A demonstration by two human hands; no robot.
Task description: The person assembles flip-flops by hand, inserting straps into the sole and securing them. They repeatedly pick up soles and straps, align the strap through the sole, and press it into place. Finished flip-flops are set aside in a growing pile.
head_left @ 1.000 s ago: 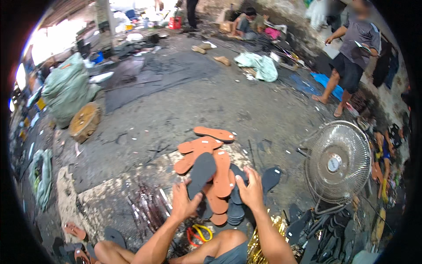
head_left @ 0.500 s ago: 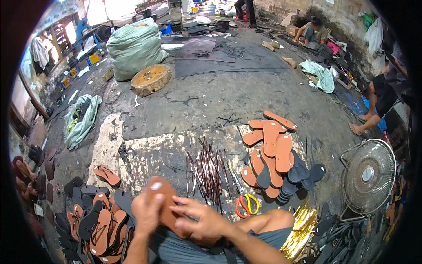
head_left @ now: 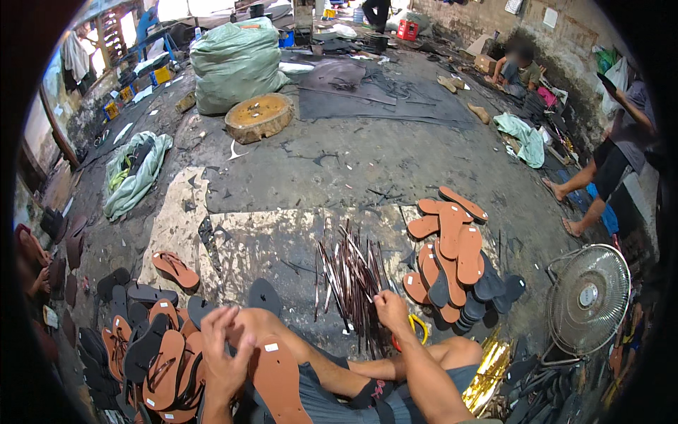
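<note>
A brown sandal sole (head_left: 275, 381) with a small white label and small holes lies across my lap. Beside its left edge is my left hand (head_left: 227, 353), thumb and fingers apart, not wrapped round the sole. My right hand (head_left: 392, 311) reaches forward to the right edge of a pile of thin, shiny dark-brown strips (head_left: 346, 275). Its fingers are curled in a pinch among the strip ends; the pinched part is hidden. Scissors (head_left: 419, 329) with red and yellow handles show partly behind my right forearm. A dark sole (head_left: 264, 295) lies just past my knee.
Finished brown and black sandals (head_left: 162, 367) are heaped at my left. Loose brown soles (head_left: 452, 240) and black ones are stacked ahead right. Gold strips (head_left: 489, 374) lie by my right knee, near a floor fan (head_left: 590, 297). Farther off are a wooden block (head_left: 259, 116) and people.
My right hand has left the sole and moved forward right to the strips. The sole has come down onto my lap, and my left hand's fingers have spread. The view has shifted slightly.
</note>
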